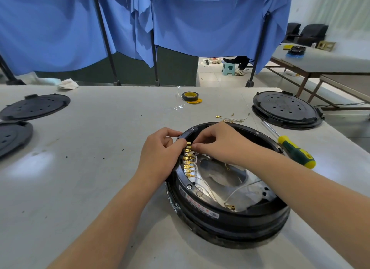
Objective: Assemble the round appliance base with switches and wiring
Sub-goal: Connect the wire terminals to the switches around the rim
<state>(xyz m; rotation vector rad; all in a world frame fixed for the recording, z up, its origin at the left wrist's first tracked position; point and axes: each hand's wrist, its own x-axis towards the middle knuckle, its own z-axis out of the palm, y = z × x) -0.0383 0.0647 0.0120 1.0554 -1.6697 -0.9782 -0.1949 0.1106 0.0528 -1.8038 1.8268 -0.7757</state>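
The round black appliance base (226, 216) lies open side up on the grey table, with a shiny metal plate and thin white wires (238, 190) inside. A row of brass terminals (188, 160) runs along its left inner rim. My left hand (160, 150) grips the rim at the switch block beside the top terminal. My right hand (216, 142) reaches across the base and pinches something small at the top terminal; what it holds is hidden by the fingertips.
A green-and-yellow screwdriver (294, 150) lies right of the base. Loose wires with brass ends (233, 118) sit behind it. A black tape roll (190, 96) is farther back. Black round covers lie at far right (286, 108) and far left (34, 106).
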